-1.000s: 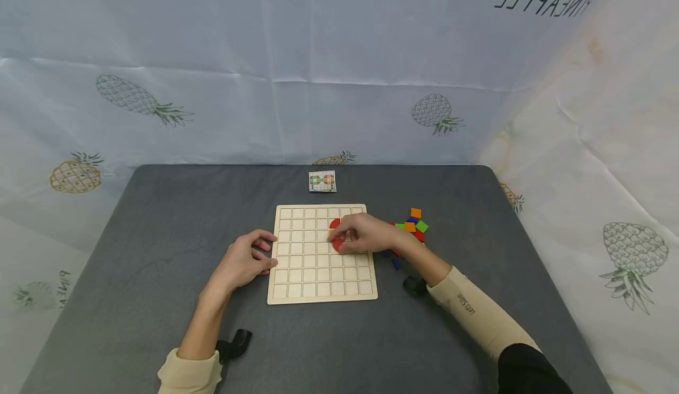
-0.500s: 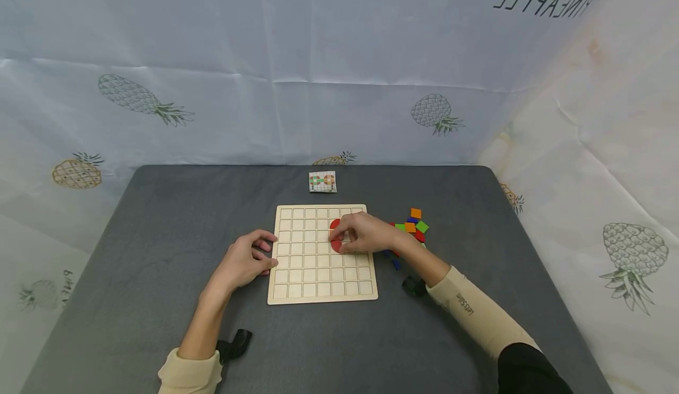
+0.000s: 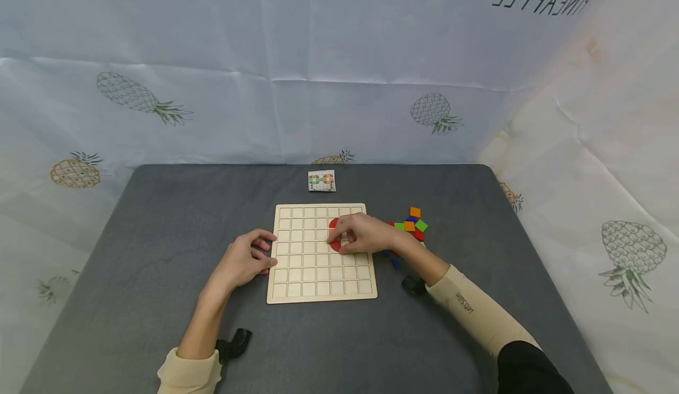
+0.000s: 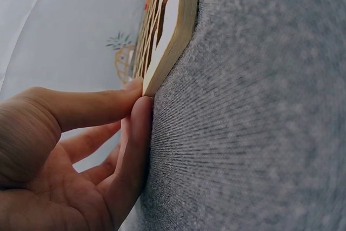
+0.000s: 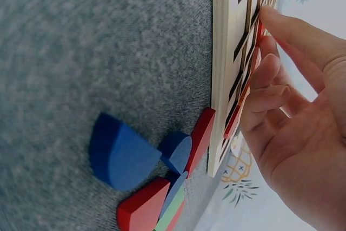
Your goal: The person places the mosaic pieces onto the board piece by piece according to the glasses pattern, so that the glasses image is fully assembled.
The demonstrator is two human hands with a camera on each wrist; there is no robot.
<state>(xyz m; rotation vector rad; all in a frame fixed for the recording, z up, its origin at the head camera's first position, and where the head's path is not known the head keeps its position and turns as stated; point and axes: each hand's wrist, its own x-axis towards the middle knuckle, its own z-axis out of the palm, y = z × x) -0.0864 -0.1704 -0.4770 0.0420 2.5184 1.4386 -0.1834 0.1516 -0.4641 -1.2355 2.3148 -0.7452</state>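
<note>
A pale wooden grid board (image 3: 315, 276) lies on the grey table. My left hand (image 3: 243, 261) holds its left edge; the left wrist view shows thumb (image 4: 100, 106) and a finger meeting at that edge. Over the board's right half, my right hand (image 3: 366, 233) pinches a red round-edged tile (image 3: 335, 246) down at the grid. Another red tile (image 3: 333, 223) sits in the grid just beyond the fingertips. The hand covers the space between and right of these reds. From the right wrist, a red tile's edge (image 5: 232, 123) shows on the board under the curled fingers.
Right of the board lies a loose pile of coloured pieces, among them an orange tile (image 3: 415, 212), a green tile (image 3: 421, 225) and a blue rounded piece (image 5: 127, 152). A small printed pattern card (image 3: 321, 181) lies behind the board. Pineapple-print cloth (image 3: 361, 122) hangs around the table.
Both hands stay in place. The right fingertips shift only slightly at the lower red tile; the board does not visibly move.
</note>
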